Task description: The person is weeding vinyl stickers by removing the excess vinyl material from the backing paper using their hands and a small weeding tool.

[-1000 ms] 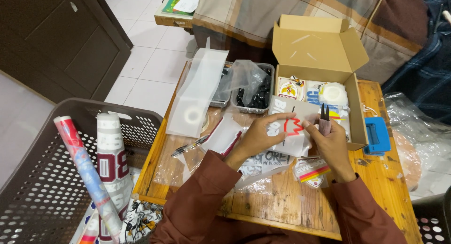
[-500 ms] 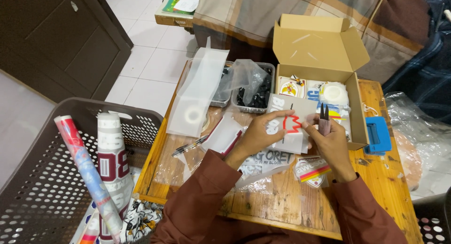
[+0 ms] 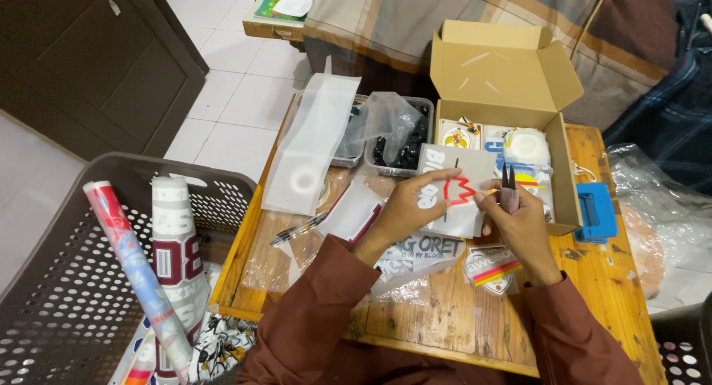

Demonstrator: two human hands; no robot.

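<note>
Left hand pinches a grey sticker sheet. Right hand grips dark tweezers at its 3 o'clock edge. Red decal looks half-lifted; finished stickers sit at 6 o'clock on the tabletop.

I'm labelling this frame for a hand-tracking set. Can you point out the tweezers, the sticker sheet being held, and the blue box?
tweezers (image 3: 507, 186), head view, on the dark tips above the right hand.
sticker sheet (image 3: 466, 179), head view, its grey middle.
blue box (image 3: 595, 211), head view, its top face.
</note>
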